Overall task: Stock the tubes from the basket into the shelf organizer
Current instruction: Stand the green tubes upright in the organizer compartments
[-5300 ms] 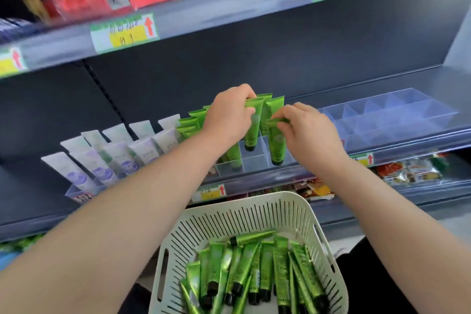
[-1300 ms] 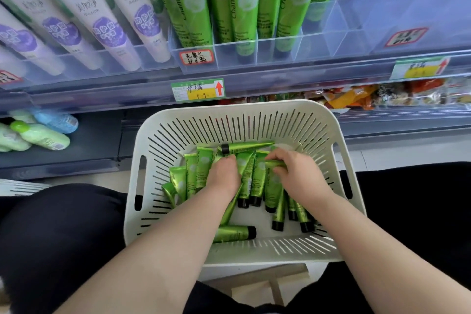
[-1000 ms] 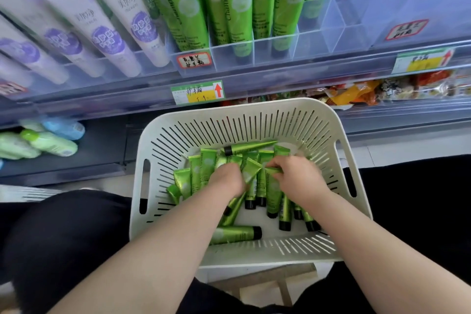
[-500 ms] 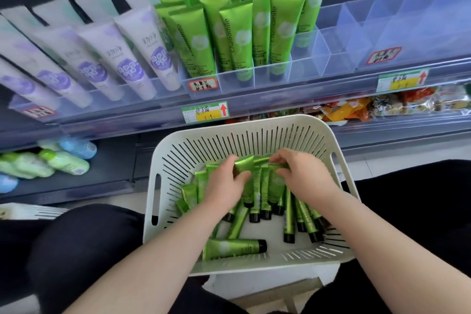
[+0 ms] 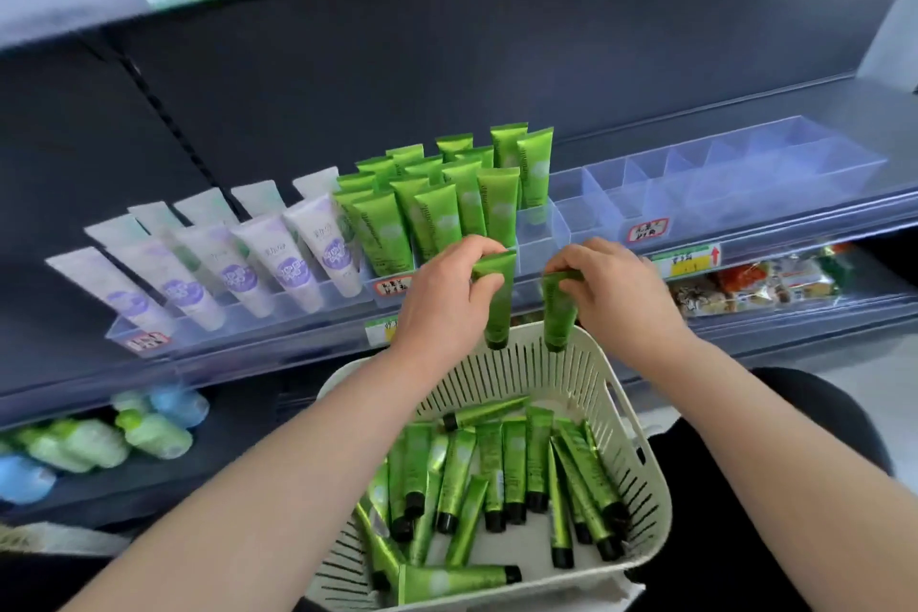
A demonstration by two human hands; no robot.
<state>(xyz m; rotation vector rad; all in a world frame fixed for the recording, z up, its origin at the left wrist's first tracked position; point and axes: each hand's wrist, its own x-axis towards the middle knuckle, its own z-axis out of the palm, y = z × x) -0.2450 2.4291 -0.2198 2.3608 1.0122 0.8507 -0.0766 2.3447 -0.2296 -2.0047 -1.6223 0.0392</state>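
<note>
Shelf organizer (image 5: 695, 194) ahead: left hand (image 5: 442, 298) pinches one tube (image 5: 499, 308), right hand (image 5: 616, 298) a second tube (image 5: 559, 313), caps down.

**A:** where are the hands rn?

**B:** both mid-frame, side by side, small gap between them. Left hand (image 5: 447, 296) has thumb and fingers curled, pinching the left tube (image 5: 498, 308) by its top end. Right hand (image 5: 613, 293) pinches the right tube (image 5: 559, 313) the same way.

**A:** arms?

**B:** bare. Left arm (image 5: 298, 462) comes in from lower left, right arm (image 5: 770, 437) from lower right, both angling toward centre. Backs of hands face the camera.
</note>
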